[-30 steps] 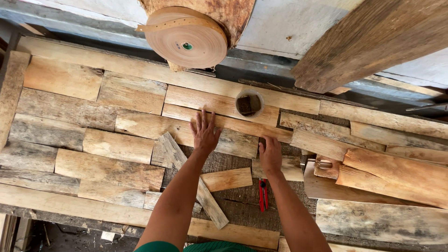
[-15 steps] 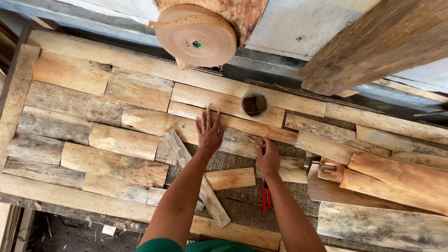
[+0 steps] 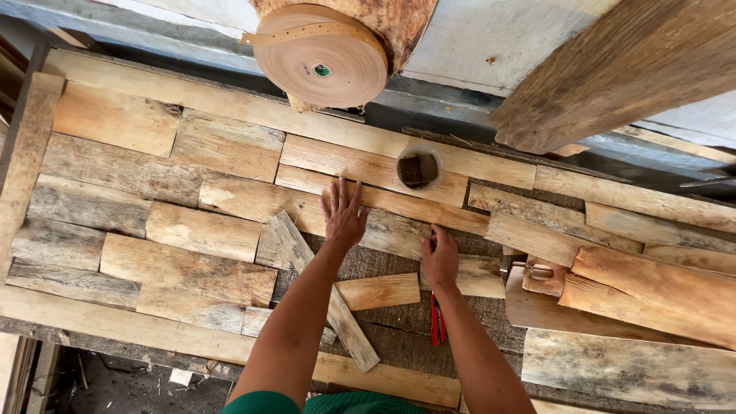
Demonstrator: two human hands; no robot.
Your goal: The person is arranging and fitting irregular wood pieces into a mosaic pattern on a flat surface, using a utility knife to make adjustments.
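Left hand [image 3: 343,217], fingers spread, lies flat on a weathered plank [image 3: 383,226] at the tabletop [image 3: 100,326] centre. Right hand [image 3: 440,261], at its 4 o'clock, is closed around a red-handled tool [image 3: 436,320]. A small round cup [image 3: 419,168] stands at 1 o'clock.

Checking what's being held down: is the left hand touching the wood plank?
Touching. The head view shows the left hand lying flat, palm and fingers down, on the wood plank, with no gap.
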